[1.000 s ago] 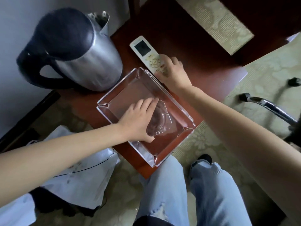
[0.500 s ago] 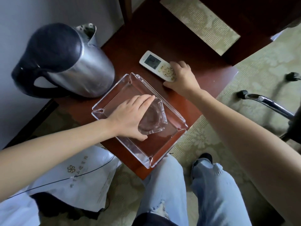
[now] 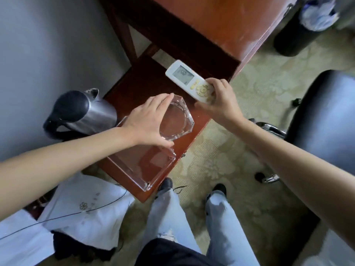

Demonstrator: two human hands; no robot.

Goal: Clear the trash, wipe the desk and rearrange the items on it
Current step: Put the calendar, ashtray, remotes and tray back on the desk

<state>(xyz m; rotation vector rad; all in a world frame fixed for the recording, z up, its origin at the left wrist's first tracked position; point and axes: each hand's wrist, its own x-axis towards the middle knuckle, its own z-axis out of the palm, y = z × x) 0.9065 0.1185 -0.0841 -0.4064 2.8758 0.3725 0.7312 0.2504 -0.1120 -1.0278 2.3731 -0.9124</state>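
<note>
Left hand [image 3: 148,120] had its grip clamped across opposite rims of the clear octagonal glass ashtray [image 3: 178,120], likely heavy, slick and chippable; right hand [image 3: 221,104] gripped the white plastic remote [image 3: 184,73] at its button end.

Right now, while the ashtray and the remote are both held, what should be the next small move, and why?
Probably carry both up to the desk and set them down. The left grip holds the glass ashtray raised over the clear tray, and the right grip holds the remote control above the side table, so both are already lifted.
</note>
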